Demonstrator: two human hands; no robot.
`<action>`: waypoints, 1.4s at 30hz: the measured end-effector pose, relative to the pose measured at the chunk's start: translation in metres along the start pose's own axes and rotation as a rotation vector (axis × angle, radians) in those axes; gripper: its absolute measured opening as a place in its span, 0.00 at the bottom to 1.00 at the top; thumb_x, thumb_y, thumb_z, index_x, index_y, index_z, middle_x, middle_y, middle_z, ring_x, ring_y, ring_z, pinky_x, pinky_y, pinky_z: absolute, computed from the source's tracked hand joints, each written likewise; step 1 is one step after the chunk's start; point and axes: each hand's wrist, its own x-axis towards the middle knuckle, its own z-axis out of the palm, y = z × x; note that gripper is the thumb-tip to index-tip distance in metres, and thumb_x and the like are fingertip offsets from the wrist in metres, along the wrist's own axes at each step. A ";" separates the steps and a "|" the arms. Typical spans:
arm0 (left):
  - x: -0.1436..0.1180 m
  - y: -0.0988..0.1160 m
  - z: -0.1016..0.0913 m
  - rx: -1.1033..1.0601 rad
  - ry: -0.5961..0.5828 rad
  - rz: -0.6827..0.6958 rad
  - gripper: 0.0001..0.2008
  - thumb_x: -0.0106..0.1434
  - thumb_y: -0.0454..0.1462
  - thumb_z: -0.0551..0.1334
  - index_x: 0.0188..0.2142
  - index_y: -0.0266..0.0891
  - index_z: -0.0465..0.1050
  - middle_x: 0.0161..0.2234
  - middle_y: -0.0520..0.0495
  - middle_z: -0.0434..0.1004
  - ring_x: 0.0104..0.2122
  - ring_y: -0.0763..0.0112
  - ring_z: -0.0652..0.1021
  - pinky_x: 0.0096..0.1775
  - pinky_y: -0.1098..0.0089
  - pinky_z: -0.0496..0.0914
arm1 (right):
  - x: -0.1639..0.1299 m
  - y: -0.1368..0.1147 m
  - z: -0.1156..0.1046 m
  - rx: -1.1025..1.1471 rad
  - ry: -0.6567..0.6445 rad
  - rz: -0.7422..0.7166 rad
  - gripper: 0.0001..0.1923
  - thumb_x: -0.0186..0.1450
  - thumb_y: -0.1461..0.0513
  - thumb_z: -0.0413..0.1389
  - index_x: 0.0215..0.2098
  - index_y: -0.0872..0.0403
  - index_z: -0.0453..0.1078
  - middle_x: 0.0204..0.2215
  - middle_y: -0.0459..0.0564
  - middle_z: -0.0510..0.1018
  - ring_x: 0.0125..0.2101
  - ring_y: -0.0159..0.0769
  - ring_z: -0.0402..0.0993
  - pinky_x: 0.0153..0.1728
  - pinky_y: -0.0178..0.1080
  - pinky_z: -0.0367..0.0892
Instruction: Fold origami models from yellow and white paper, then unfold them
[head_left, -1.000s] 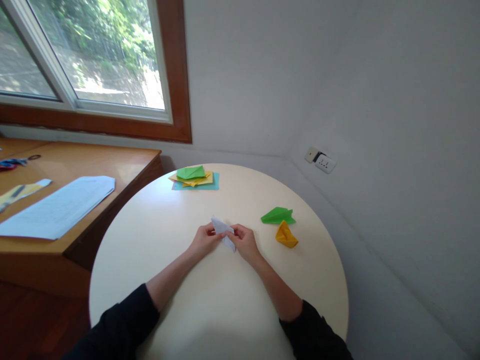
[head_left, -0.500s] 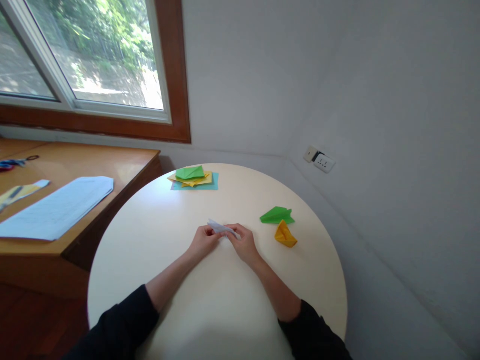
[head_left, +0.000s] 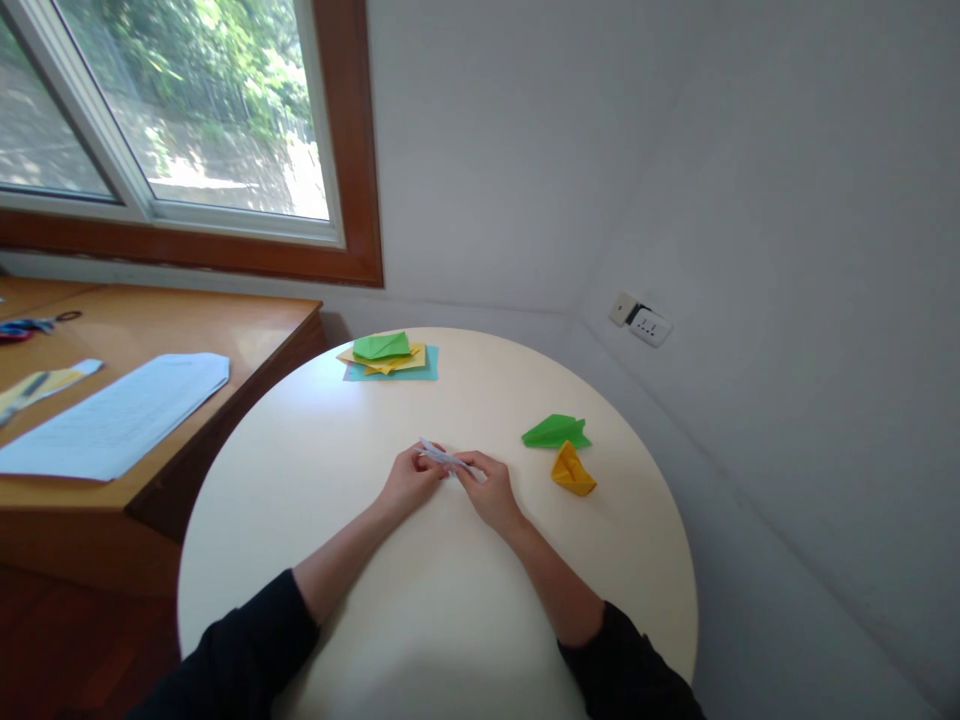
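A small folded piece of white paper (head_left: 442, 456) is held up between my two hands over the middle of the round table (head_left: 360, 610). My left hand (head_left: 411, 480) pinches its left end, with fingers closed. On the other end, my right hand (head_left: 490, 490) grips the paper between thumb and fingers. The fingers cover part of the folds, so its exact shape cannot be made out. To the right of my hands lie a green folded paper plane (head_left: 556, 431) and a yellow-orange folded paper boat (head_left: 573, 470), close together.
At the table's back left is a pile of coloured paper (head_left: 431, 364) with a green folded piece (head_left: 381, 346) on top. A wooden desk (head_left: 247, 310) at left bears white sheets (head_left: 127, 415) and scissors (head_left: 30, 326). Walls with a socket (head_left: 649, 326) stand behind.
The white paper has tilted flatter between my hands, and the left fingers have shifted slightly on it. The other papers have stayed in place.
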 end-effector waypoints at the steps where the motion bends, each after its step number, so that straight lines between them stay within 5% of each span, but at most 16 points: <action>1: 0.000 -0.001 0.000 -0.017 -0.004 -0.011 0.14 0.43 0.37 0.66 0.29 0.34 0.67 0.20 0.55 0.69 0.21 0.75 0.70 0.27 0.74 0.62 | 0.000 0.001 0.000 -0.013 0.002 -0.009 0.06 0.58 0.61 0.55 0.31 0.54 0.72 0.29 0.48 0.79 0.31 0.36 0.74 0.35 0.37 0.69; 11: -0.001 -0.005 -0.006 -0.132 -0.119 0.022 0.22 0.46 0.36 0.67 0.41 0.36 0.65 0.26 0.52 0.73 0.29 0.72 0.74 0.36 0.70 0.66 | 0.001 0.006 -0.003 -0.093 -0.027 -0.132 0.06 0.58 0.64 0.54 0.32 0.50 0.73 0.32 0.48 0.79 0.35 0.36 0.74 0.38 0.40 0.68; 22: -0.009 0.006 -0.005 -0.535 -0.179 -0.189 0.24 0.46 0.34 0.68 0.44 0.35 0.66 0.37 0.45 0.75 0.38 0.69 0.75 0.47 0.63 0.66 | 0.004 0.005 -0.010 -0.430 -0.083 -0.370 0.11 0.60 0.68 0.50 0.34 0.51 0.72 0.36 0.50 0.79 0.37 0.36 0.73 0.39 0.41 0.63; 32: -0.004 0.008 -0.005 -0.527 -0.039 -0.256 0.19 0.46 0.30 0.66 0.39 0.33 0.69 0.33 0.45 0.76 0.32 0.71 0.76 0.37 0.70 0.71 | 0.001 0.005 -0.009 -0.571 -0.146 -0.387 0.12 0.60 0.68 0.52 0.39 0.47 0.71 0.43 0.47 0.76 0.50 0.38 0.66 0.51 0.48 0.45; 42: -0.002 0.003 -0.007 -0.532 -0.045 -0.262 0.20 0.46 0.28 0.65 0.41 0.33 0.68 0.35 0.44 0.76 0.33 0.70 0.77 0.40 0.67 0.72 | 0.002 0.011 -0.006 -0.512 -0.091 -0.260 0.08 0.60 0.63 0.55 0.35 0.46 0.73 0.43 0.47 0.76 0.49 0.39 0.65 0.48 0.46 0.50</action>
